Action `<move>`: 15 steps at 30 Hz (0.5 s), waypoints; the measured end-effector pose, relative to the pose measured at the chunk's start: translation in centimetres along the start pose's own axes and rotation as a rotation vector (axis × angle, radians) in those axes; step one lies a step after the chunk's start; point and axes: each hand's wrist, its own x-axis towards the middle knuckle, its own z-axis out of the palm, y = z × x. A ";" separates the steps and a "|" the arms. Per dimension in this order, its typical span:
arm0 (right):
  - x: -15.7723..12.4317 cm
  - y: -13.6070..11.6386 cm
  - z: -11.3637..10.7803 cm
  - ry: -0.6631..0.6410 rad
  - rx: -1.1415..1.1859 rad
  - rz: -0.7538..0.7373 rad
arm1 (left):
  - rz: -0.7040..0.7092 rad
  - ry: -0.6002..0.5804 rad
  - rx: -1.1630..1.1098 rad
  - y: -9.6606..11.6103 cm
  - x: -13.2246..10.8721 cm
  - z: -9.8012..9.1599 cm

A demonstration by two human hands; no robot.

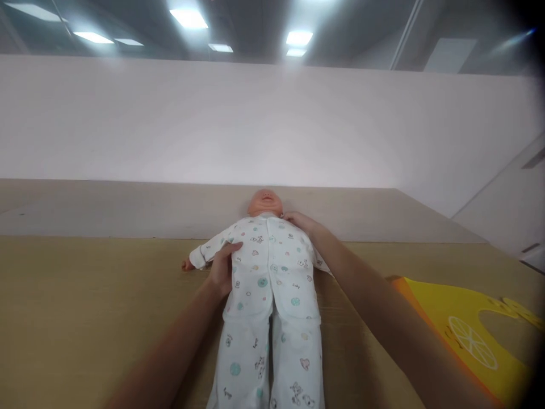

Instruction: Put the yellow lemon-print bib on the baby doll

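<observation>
A baby doll (266, 203) lies on its back on the wooden table, head toward the wall. It wears a white patterned long-sleeved top (251, 284) and matching trousers (244, 358). My left hand (223, 267) grips the side of its torso under the arm, thumb on the chest and the other fingers hidden beneath. At the neck and shoulder, my right hand (300, 220) is closed on the doll, its fingers bent and partly hidden. The doll's small hand (186, 264) sticks out of the sleeve on the left; my right forearm partly covers the other sleeve.
A yellow bib (443, 298) with orange edging and a white citrus-slice print lies on the table (102, 318) at the right. Behind the table rises a white partition (191, 119), with dark glass and reflected lights above it.
</observation>
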 end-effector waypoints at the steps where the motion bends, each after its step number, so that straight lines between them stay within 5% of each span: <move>1: 0.3 0.2 -0.1 0.000 0.011 0.010 | 0.004 0.009 0.003 -0.2 0.1 -0.1; 12: 0.7 1.2 -0.1 -0.043 -0.027 -0.062 | 0.040 0.030 -0.012 -0.8 0.0 -0.3; 15: 1.0 1.5 0.0 0.066 -0.160 -0.162 | 0.039 0.029 -0.008 -1.0 0.2 -0.6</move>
